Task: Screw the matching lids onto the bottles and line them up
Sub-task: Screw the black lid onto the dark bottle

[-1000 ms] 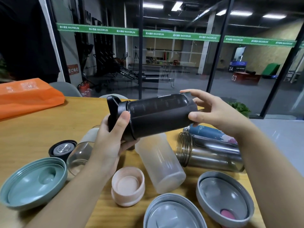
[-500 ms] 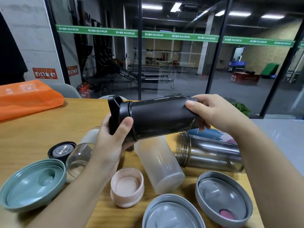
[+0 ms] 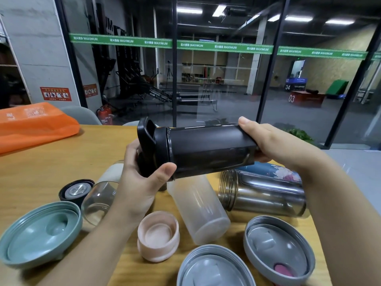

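— Hands first: what are they doing in the head view?
— Both are holding the black bottle (image 3: 210, 150) sideways in the air above the table (image 3: 51, 162). The left hand (image 3: 142, 182) is curling round the black lid (image 3: 152, 147) at the bottle's left end, thumb lying across the seam. The right hand (image 3: 274, 141) is gripping the base, thumb on top.
— Is the lid sitting on the bottle?
— Yes, on its mouth; how tight, I cannot tell.
— And what is lying below?
— A frosted bottle (image 3: 199, 209) and a steel bottle (image 3: 261, 193) are lying on their sides, with a blue bottle (image 3: 274, 172) just behind the steel one. A clear glass bottle (image 3: 99, 199) is lying to the left, beside a small black cap (image 3: 75, 190). Nearer the camera, a green lid (image 3: 39, 232), a pink lid (image 3: 157, 236) and two grey lids (image 3: 216, 267) (image 3: 278, 246) are resting underside up. An orange bag (image 3: 35, 124) is sitting at the far left.
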A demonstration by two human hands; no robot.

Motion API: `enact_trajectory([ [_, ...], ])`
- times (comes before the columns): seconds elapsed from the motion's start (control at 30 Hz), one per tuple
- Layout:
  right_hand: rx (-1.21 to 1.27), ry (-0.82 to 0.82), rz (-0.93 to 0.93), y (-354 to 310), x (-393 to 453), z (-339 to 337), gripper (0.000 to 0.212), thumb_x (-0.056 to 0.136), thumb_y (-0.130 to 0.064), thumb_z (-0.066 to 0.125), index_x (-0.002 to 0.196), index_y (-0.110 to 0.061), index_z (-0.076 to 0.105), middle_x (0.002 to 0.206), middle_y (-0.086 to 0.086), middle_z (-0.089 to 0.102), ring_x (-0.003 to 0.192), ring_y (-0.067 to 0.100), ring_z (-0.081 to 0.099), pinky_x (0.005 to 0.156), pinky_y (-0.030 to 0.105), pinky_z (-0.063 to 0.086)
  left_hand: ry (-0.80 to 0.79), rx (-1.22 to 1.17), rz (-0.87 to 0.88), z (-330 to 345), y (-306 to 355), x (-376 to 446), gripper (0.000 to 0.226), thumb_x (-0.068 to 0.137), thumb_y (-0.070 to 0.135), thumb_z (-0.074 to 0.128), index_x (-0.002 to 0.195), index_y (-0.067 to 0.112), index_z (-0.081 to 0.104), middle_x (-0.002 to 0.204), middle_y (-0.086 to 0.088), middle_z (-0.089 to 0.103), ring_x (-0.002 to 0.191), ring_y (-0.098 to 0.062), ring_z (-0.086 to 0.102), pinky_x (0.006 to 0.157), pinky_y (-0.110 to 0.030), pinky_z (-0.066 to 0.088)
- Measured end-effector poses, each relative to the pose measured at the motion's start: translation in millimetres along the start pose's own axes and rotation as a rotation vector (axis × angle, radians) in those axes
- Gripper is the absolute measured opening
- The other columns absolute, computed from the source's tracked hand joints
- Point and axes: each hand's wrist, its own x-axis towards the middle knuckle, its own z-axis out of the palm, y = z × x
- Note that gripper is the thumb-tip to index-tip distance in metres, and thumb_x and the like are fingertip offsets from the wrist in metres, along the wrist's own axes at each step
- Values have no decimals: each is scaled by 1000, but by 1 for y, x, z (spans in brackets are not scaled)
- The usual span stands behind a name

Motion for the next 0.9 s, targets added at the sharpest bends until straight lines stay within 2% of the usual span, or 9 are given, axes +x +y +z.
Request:
enact_trajectory([
  [0.07, -17, 3, 20, -2, -1, -1, 76, 70, -81, 26, 68, -9, 49, 60, 10, 42, 58, 19, 36, 66, 32, 36, -13, 72, 30, 0, 0, 0, 82, 47, 67, 80, 113, 30, 50, 112, -26, 55, 102, -38, 59, 88, -60, 49],
  [0.2, -2, 11, 40, -1, 1, 2, 68, 71, -81, 27, 63, -18, 50, 59, 8, 47, 55, 19, 38, 60, 29, 36, -9, 145, 84, -1, 1, -1, 81, 47, 73, 74, 109, 29, 47, 87, 5, 61, 77, -3, 61, 66, -20, 52],
  [0.37, -2, 84, -27, -8, 0, 8, 65, 91, -67, 23, 54, -20, 49, 47, -2, 48, 48, 16, 42, 59, 29, 37, 63, 176, 75, 1, 4, -3, 81, 44, 77, 71, 108, 34, 47, 90, 6, 56, 79, 4, 57, 68, -10, 46],
  [0.5, -57, 134, -104, -11, 0, 9, 61, 85, -71, 19, 97, -27, 60, 89, -4, 64, 78, 12, 59, 76, 29, 50, 152, 157, 70, 4, 6, -3, 85, 45, 72, 73, 113, 30, 47, 90, 10, 58, 77, 6, 58, 67, -10, 47],
  [0.57, -117, 149, -154, -10, 1, 10, 83, 71, -79, 33, 140, -32, 35, 128, -3, 54, 115, 15, 52, 101, 32, 42, 205, 154, 66, 3, 9, -3, 97, 43, 76, 71, 120, 23, 44, 87, 9, 55, 72, -1, 55, 63, -21, 50],
  [0.63, -222, 183, -244, -16, 1, 15, 98, 67, -68, 53, 149, -33, 12, 152, -7, 31, 139, 12, 26, 113, 31, 23, 237, 168, 46, 3, 12, -2, 92, 50, 73, 73, 122, 26, 41, 91, 6, 53, 73, -8, 51, 72, -43, 51],
  [0.7, -402, 178, -381, -24, 3, 22, 105, 65, -62, 65, 149, -36, 9, 157, -12, 17, 145, 9, 6, 118, 36, 9, 267, 197, 54, 6, 12, -3, 77, 59, 58, 74, 121, 29, 37, 98, 10, 54, 81, 4, 56, 83, -24, 50],
  [0.77, -606, 167, -481, -30, 11, 28, 108, 63, -64, 68, 149, -37, 9, 158, -11, 13, 147, 13, -2, 119, 46, 0, 271, 183, 65, 9, 14, -3, 72, 60, 43, 69, 121, 28, 34, 105, 17, 53, 85, 21, 53, 74, -1, 41],
  [0.9, -815, 210, -618, -43, 26, 43, 107, 64, -59, 74, 150, -31, 16, 156, -4, 23, 145, 21, 14, 115, 50, 5, 264, 116, 77, 14, 17, -4, 71, 61, 34, 68, 121, 25, 31, 108, 16, 51, 86, 25, 52, 73, 0, 40],
])
